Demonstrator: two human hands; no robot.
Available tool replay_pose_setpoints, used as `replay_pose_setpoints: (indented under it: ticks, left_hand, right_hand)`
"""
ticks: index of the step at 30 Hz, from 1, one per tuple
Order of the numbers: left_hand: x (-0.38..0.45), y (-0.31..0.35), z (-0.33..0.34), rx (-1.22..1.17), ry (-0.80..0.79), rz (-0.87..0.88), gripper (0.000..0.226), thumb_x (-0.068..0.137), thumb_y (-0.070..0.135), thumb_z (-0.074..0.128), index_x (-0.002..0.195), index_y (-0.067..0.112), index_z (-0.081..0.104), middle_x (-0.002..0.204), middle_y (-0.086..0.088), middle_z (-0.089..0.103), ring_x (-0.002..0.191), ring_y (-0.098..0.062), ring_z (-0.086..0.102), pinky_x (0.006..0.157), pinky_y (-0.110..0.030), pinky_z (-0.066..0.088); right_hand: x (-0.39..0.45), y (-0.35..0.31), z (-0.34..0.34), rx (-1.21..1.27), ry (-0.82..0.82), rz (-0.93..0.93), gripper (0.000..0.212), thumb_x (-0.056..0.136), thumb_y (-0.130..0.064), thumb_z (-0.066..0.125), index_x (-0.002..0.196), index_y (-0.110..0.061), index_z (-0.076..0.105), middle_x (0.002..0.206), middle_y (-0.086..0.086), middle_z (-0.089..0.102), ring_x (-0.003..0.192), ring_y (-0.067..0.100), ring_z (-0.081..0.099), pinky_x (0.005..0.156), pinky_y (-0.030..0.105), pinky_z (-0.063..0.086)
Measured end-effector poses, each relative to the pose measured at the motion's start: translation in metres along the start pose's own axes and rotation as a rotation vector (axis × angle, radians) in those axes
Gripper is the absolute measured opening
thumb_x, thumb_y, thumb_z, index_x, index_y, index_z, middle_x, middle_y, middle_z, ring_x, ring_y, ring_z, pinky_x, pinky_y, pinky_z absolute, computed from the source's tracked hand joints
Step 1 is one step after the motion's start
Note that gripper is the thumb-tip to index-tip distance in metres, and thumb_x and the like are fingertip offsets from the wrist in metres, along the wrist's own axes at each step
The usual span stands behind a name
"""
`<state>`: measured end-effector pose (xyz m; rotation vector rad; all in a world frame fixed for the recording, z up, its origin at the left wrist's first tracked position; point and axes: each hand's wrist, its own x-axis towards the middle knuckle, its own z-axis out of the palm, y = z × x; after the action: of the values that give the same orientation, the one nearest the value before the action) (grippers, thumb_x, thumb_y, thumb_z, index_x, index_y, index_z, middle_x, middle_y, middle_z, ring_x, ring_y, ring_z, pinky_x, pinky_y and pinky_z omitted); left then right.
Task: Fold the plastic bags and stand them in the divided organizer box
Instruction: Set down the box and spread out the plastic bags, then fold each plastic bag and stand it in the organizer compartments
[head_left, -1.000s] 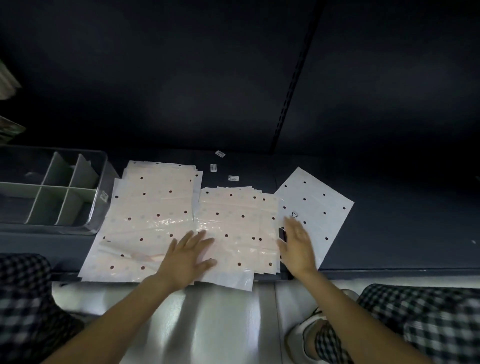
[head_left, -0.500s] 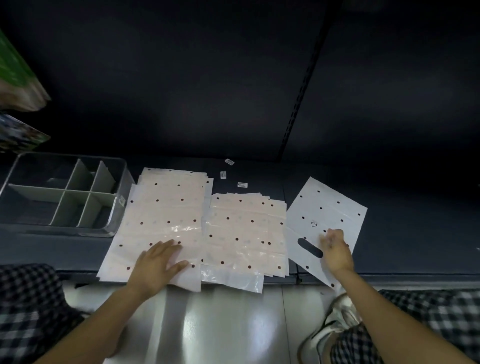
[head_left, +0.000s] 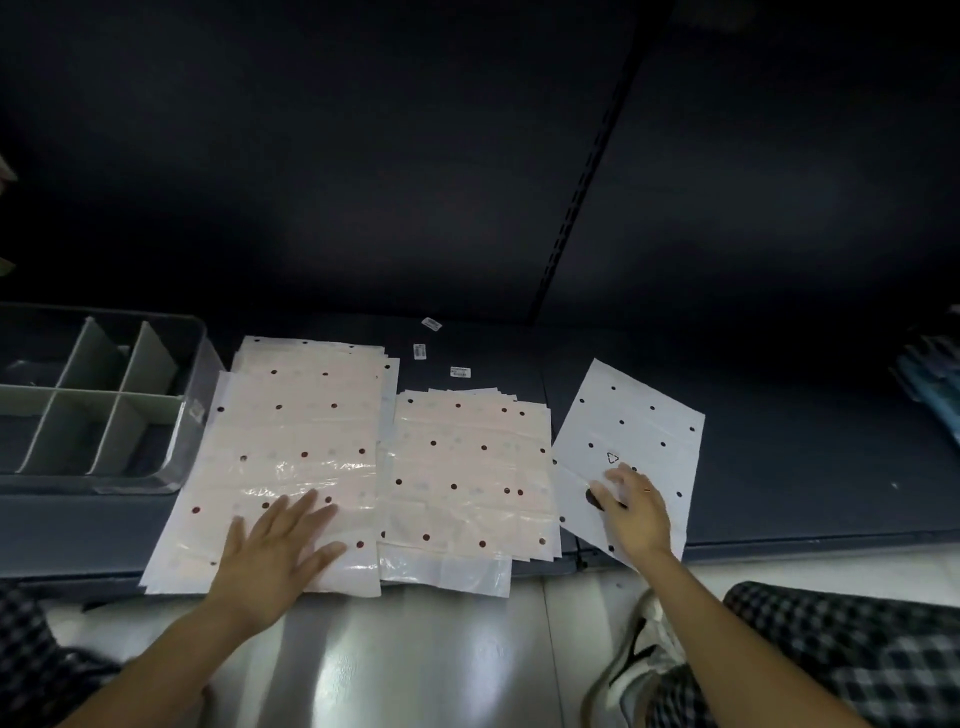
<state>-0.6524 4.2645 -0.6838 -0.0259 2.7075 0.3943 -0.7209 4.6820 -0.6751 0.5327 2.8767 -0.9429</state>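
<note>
Two stacks of pale dotted plastic bags lie flat on a dark low shelf: a larger left stack (head_left: 296, 441) and a smaller middle stack (head_left: 467, 467). A single white dotted bag (head_left: 634, 415) lies apart on the right, turned at an angle. My left hand (head_left: 275, 551) rests flat with spread fingers on the near part of the left stack. My right hand (head_left: 634, 509) lies on the near part of the single bag, over its dark handle cutout, fingers fairly straight. The clear divided organizer box (head_left: 197, 384) stands at the left, its visible compartments holding no bags.
Three small white labels (head_left: 460, 371) lie on the shelf behind the middle stack. The shelf's front edge (head_left: 779, 540) runs across; a shiny floor (head_left: 415, 649) lies below it. My checked trouser legs and a shoe (head_left: 639, 660) are at the bottom. Blue items (head_left: 935, 384) sit far right.
My right hand slid the single bag to the right, away from the middle stack, and now rests on its handle end. My left hand moved from the stacks' seam onto the left stack.
</note>
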Motion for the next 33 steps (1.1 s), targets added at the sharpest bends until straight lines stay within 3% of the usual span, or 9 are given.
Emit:
replay_pose_setpoints:
  ticks: [2,4,9,16,18,21,27,29,33]
  left_hand:
    - [0.002,0.0,-0.002,-0.027,0.004,-0.001,0.065,0.087,0.073,0.017,0.146,0.049,0.008,0.157,0.021,-0.005,0.146,-0.008,-0.009,0.116,-0.049,-0.004]
    - [0.004,0.001,-0.003,-0.021,0.014,0.01,0.081,0.073,0.085,-0.001,0.146,0.049,0.006,0.156,0.022,-0.008,0.146,-0.009,-0.01,0.115,-0.05,-0.007]
    - [0.006,0.002,-0.007,0.0,0.013,0.04,0.1,0.055,0.083,-0.014,0.147,0.045,0.0,0.156,0.019,-0.013,0.145,-0.011,-0.014,0.115,-0.051,-0.007]
    - [0.011,-0.001,-0.01,0.039,-0.002,0.099,0.118,0.044,0.088,-0.03,0.148,0.044,0.002,0.157,0.016,-0.014,0.145,-0.013,-0.015,0.115,-0.051,-0.007]
    - [0.013,-0.001,-0.013,0.013,-0.043,0.106,0.109,0.052,0.09,-0.022,0.148,0.045,0.005,0.156,0.017,-0.013,0.146,-0.013,-0.013,0.115,-0.051,-0.007]
    - [0.014,-0.002,-0.02,-0.094,-0.099,0.099,0.067,0.088,0.072,0.02,0.148,0.042,0.014,0.158,0.016,-0.004,0.146,-0.012,-0.009,0.117,-0.05,-0.006]
    - [0.007,-0.004,-0.041,-0.651,0.059,0.071,0.051,0.094,0.041,0.051,0.142,0.027,0.038,0.15,0.006,0.035,0.141,-0.013,0.025,0.115,-0.03,0.019]
    - [0.0,-0.002,-0.053,-0.924,0.061,0.017,0.046,0.094,0.034,0.055,0.137,0.027,0.043,0.139,0.005,0.046,0.133,-0.011,0.037,0.106,-0.023,0.028]
    - [-0.014,-0.012,-0.073,-1.183,0.141,-0.059,0.054,0.093,0.027,0.056,0.142,0.026,0.032,0.135,0.005,0.042,0.125,-0.012,0.042,0.101,-0.026,0.033]
  right_hand:
    - [0.001,-0.001,0.003,-0.206,-0.158,-0.009,0.063,0.087,-0.056,0.054,0.143,-0.033,0.034,0.154,-0.006,0.024,0.144,0.027,0.013,0.115,0.046,0.009]
    - [0.003,0.001,0.006,-0.312,-0.193,-0.053,0.063,0.086,-0.058,0.053,0.143,-0.041,0.032,0.158,-0.01,0.012,0.146,0.023,0.002,0.116,0.048,0.001]
    - [0.005,0.009,0.009,0.045,0.107,-0.009,0.014,0.086,-0.018,0.067,0.099,-0.016,0.071,0.139,0.0,0.051,0.13,0.028,0.044,0.111,0.05,0.026]
    - [0.006,-0.003,0.008,0.125,0.224,0.159,0.01,0.097,-0.009,0.034,0.093,-0.008,0.043,0.111,0.017,0.059,0.095,0.036,0.054,0.091,0.043,0.041]
    - [0.002,-0.008,0.005,0.278,0.294,0.171,0.007,0.099,-0.014,0.032,0.096,-0.012,0.038,0.099,0.017,0.054,0.086,0.031,0.05,0.077,0.036,0.038]
    - [-0.003,-0.03,0.004,0.379,0.254,0.059,0.004,0.101,-0.019,0.033,0.097,-0.018,0.036,0.081,0.006,0.047,0.069,0.025,0.045,0.059,0.03,0.037]
    - [-0.023,-0.129,0.027,0.323,-0.035,-0.32,0.012,0.101,-0.023,0.036,0.098,-0.011,0.037,0.074,-0.007,0.044,0.06,0.008,0.039,0.053,0.02,0.033]
    - [-0.036,-0.164,0.043,0.308,-0.161,-0.401,0.012,0.101,-0.021,0.035,0.096,-0.01,0.037,0.08,-0.007,0.05,0.062,0.012,0.044,0.056,0.027,0.037]
    - [-0.066,-0.216,0.079,0.208,-0.404,-0.568,0.011,0.101,-0.021,0.036,0.092,-0.015,0.035,0.124,-0.006,0.055,0.093,0.03,0.058,0.078,0.043,0.048]
